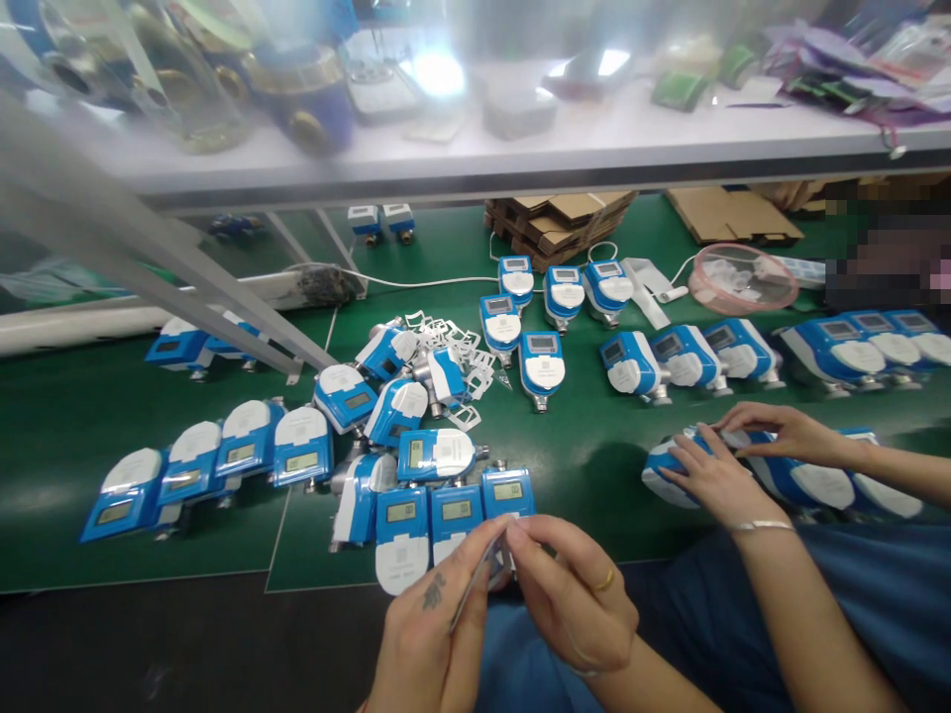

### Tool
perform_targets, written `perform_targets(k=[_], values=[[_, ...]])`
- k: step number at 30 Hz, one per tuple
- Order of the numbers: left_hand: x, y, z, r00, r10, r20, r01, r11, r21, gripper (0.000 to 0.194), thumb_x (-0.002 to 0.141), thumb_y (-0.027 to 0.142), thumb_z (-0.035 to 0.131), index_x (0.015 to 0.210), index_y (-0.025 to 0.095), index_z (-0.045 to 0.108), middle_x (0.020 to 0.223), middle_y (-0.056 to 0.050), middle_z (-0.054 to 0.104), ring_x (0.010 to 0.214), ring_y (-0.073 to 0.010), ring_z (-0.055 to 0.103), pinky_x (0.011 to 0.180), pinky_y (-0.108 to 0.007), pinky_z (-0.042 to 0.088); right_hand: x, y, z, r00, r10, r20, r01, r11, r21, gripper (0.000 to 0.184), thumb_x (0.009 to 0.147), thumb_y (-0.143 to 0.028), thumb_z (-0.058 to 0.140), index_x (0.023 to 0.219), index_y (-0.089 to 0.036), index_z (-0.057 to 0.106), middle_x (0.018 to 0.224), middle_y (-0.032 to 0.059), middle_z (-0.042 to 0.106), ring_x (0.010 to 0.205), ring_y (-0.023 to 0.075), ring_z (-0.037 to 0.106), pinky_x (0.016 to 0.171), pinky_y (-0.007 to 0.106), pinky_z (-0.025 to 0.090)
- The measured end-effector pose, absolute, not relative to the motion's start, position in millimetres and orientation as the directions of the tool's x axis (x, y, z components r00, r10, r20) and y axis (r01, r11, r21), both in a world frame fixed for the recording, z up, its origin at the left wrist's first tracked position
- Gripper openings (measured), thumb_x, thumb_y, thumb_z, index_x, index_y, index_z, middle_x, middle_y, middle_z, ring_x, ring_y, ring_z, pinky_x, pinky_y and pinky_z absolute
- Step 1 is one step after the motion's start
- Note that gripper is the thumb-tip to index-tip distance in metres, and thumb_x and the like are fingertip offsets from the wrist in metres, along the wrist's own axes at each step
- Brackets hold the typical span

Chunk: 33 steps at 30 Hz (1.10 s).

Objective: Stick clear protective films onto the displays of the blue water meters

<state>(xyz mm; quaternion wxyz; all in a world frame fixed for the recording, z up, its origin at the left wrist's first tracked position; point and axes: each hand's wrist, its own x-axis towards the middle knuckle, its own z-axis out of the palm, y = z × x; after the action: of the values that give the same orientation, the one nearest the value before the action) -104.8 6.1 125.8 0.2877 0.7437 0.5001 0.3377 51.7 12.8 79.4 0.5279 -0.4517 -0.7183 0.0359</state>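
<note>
With left hand (427,631) and right hand (578,601) meeting, pinches thin piece (471,592) in closed fingertips, partly blocking front meters (456,513), with white frames (448,337) beyond.

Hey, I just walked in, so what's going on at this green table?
A person's left hand holds a thin flat piece, with the right hand's fingertips at its upper end; whether those grip it is hard to tell. Blue-and-white meters stand or lie in groups across the green table, beside a loose pile of white frames. At the right, a co-worker's hands are on another meter.
</note>
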Motion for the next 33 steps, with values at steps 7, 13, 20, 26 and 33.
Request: perform_targets(k=[7,13,20,26,33], values=[[-105.7,6.3,126.0,0.288,0.93,0.228,0.565,-0.357,0.744,0.041,0.091,0.01,0.048,0.13,0.022,0.052,0.124,-0.004,0.067,0.112,-0.0153,0.064,0.098,-0.019,0.047,58.3,11.6,84.9,-0.135,0.707,0.695,0.61,0.612,-0.504,0.043,0.09,-0.005,0.053,0.131,-0.017,0.056,0.102,0.0064,0.068,0.086,0.0155,0.07,0.073,0.023,0.061],[-103.5,3.9,125.8,0.287,0.931,0.225,0.547,-0.352,0.759,0.043,0.09,0.01,0.049,0.131,0.023,0.052,0.125,-0.002,0.066,0.113,-0.0145,0.062,0.1,-0.018,0.044,61.6,13.0,89.8,-0.178,0.651,0.738,0.586,0.672,-0.452,0.035,0.091,-0.004,0.05,0.124,-0.007,0.06,0.101,0.0107,0.068,0.094,0.0187,0.068,0.078,0.026,0.06],[-105.4,5.2,128.3,0.272,0.935,0.228,0.522,-0.342,0.781,0.044,0.09,0.009,0.049,0.131,0.024,0.053,0.125,-0.003,0.067,0.11,-0.0145,0.065,0.098,-0.019,0.046,58.4,16.7,96.5,-0.118,0.65,0.751,0.618,0.64,-0.457,0.026,0.087,-0.003,0.055,0.109,-0.009,0.067,0.096,0.0081,0.068,0.087,0.0157,0.068,0.077,0.023,0.06],[-94.1,2.1,128.9,0.112,0.961,0.252,0.41,-0.275,0.869,0.033,0.092,0.019,0.051,0.121,0.03,0.062,0.115,0.001,0.071,0.1,-0.0151,0.07,0.09,-0.021,0.054,42.1,18.5,119.9,0.154,0.791,0.592,0.483,0.463,-0.743,0.02,0.085,-0.01,0.063,0.103,-0.018,0.07,0.087,0.0047,0.065,0.072,0.0131,0.066,0.062,0.022,0.059],[-71.3,-8.0,117.9,-0.154,0.96,0.232,0.232,-0.193,0.953,0.026,0.095,0.03,0.05,0.116,0.033,0.064,0.111,0.002,0.073,0.101,-0.0134,0.069,0.093,-0.022,0.053,28.4,15.1,129.9,0.203,0.746,0.634,0.438,0.51,-0.74,0.024,0.082,-0.002,0.063,0.101,-0.015,0.071,0.085,0.0049,0.066,0.075,0.0131,0.066,0.064,0.022,0.059]])
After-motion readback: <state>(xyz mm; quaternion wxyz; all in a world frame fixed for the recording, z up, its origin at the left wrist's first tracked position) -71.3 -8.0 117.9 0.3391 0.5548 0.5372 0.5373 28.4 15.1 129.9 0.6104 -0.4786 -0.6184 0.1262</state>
